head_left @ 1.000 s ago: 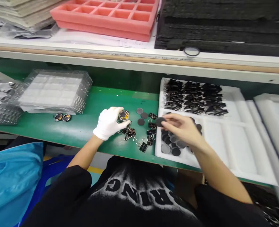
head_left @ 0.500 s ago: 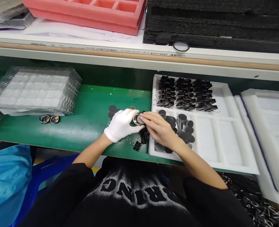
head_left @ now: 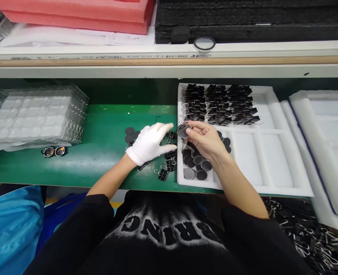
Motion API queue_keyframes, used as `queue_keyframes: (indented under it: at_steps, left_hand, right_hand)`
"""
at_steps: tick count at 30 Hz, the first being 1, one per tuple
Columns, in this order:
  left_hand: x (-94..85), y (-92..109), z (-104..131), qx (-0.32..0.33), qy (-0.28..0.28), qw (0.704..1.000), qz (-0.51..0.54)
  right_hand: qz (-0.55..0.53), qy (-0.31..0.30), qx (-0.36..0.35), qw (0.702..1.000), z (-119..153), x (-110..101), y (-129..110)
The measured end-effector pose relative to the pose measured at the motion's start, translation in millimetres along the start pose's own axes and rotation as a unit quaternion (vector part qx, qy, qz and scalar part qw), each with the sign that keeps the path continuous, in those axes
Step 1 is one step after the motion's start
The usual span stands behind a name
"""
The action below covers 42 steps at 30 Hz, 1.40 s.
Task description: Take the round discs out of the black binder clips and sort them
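My right hand [head_left: 207,140], bare, pinches a round dark grey disc with a thin pale rim [head_left: 182,131] between thumb and fingers. It is held over the left edge of a white foam tray [head_left: 250,160]. Just left of it, my left hand [head_left: 148,144] wears a white glove; its thumb and fingers are spread, with nothing between them. Black binder clips [head_left: 170,165] lie on the green table beside the glove. Several loose grey discs [head_left: 197,159] fill the tray's near left compartment, partly under my right hand. More dark discs [head_left: 129,131] lie behind the glove.
Rows of black binder clips [head_left: 219,103] occupy the tray's back compartments. Stacked clear plastic trays [head_left: 37,114] stand at left, two joined round pieces [head_left: 54,151] before them. A shelf edge [head_left: 100,70] crosses behind, carrying a ringed lens [head_left: 204,44]. Many clips [head_left: 314,236] lie lower right.
My left hand has let go of the rimmed round piece and opened. My right hand has turned and now holds a rimmed disc, slightly further right and up. The view has shifted a little.
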State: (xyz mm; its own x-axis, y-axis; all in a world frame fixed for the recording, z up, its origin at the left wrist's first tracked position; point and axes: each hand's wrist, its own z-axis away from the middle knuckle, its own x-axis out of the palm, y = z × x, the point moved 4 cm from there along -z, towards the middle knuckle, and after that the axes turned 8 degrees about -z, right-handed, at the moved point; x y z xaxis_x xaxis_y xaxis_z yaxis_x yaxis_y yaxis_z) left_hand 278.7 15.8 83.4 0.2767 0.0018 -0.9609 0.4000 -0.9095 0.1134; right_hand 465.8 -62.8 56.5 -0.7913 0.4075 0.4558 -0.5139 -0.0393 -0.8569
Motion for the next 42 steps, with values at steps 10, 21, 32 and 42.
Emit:
queue_keyframes:
  at_steps: [10,21,32,42]
  left_hand:
    - [34.6,24,-10,0.224,-0.081,0.96,-0.147]
    - [-12.3,-26,7,-0.196,0.196,0.937,0.21]
    - [-17.8,-11,-1,-0.166,0.075,0.957,0.227]
    - [-32.8,-13,4,0.001,0.026,0.994,0.105]
  right_hand:
    - [-0.066,0.07,-0.023,0.995,-12,-20,10]
    - [-0.082,-0.03,0.02,0.996,3,1,9]
    - [0.005,-0.114,-0.001,0.994,15,18,19]
    - [0.078,-0.175,-0.001,0.981,26,19,10]
